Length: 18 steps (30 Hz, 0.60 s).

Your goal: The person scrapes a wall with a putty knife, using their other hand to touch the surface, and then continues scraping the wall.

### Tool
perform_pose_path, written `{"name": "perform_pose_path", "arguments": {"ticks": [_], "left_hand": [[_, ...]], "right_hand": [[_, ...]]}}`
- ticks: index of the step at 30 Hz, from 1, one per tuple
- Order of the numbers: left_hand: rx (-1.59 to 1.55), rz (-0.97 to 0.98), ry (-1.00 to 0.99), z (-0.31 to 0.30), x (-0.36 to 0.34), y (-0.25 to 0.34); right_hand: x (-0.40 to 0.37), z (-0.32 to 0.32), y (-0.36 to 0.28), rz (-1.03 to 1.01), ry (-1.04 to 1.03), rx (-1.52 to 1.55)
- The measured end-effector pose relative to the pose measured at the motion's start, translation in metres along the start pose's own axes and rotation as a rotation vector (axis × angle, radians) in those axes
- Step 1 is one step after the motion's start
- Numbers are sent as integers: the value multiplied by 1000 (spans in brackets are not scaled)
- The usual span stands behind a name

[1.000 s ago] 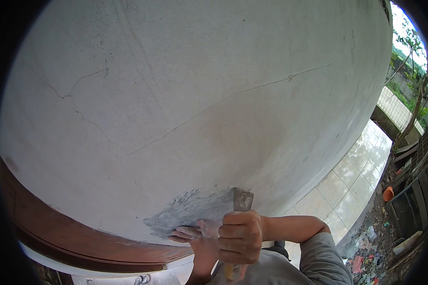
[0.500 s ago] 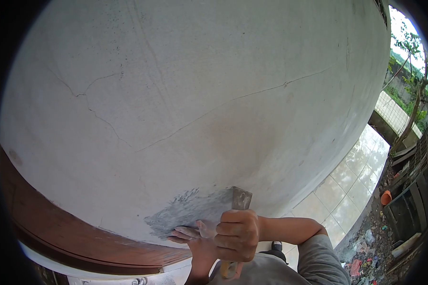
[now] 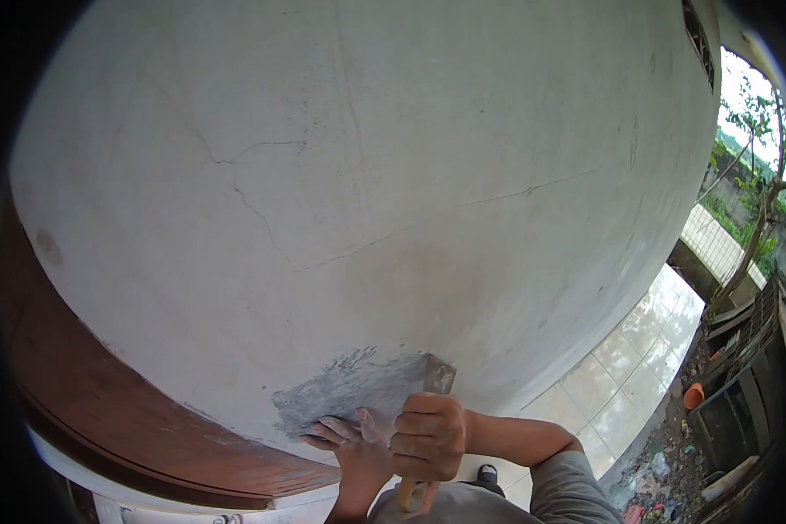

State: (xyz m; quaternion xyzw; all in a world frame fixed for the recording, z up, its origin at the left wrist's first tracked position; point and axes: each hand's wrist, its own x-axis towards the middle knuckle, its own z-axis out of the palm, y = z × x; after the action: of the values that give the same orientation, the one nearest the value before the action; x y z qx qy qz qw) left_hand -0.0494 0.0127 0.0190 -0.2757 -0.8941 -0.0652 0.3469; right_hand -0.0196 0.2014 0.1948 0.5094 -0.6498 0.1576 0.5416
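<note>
Scraper [image 3: 440, 375]: one, gripped in the closed fingers of the right hand [image 3: 429, 437], blade at a grey wall patch [image 3: 349, 382]. Left hand [image 3: 358, 450]: fingers open, against the patch. Apparent step: scraping; next need: even blade pressure.

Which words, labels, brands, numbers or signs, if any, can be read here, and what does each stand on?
No text can be read.
Wall: only cracks, stains and a rough grey patch.
Scraper: no lettering on its visible parts; the right hand covers some of it.
Litter on the ground: too small and blurred to tell.
</note>
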Motion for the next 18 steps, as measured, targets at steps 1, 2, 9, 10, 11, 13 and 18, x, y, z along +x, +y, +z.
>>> {"name": "perform_pose_path", "arguments": {"ticks": [1,2,9,10,11,13,18], "left_hand": [[130,62,15,6,-3,-3],[123,47,22,4,-2,1],[-16,-51,93,-6,6,18],[3,-43,85,-6,5,19],[26,-30,78,-6,7,19],[13,-34,118,-7,13,19],[27,-43,108,-8,10,25]], "right_hand": [[-6,7,-5,-17,-25,28],[-5,9,-5,-37,-47,54],[-8,-3,-2,-18,-78,2],[-12,-1,-1,-41,-92,-33],[-10,-2,1,-65,-101,-71],[-7,-15,4,-17,-132,-92],[-8,-4,1,-35,-51,-36]]}}
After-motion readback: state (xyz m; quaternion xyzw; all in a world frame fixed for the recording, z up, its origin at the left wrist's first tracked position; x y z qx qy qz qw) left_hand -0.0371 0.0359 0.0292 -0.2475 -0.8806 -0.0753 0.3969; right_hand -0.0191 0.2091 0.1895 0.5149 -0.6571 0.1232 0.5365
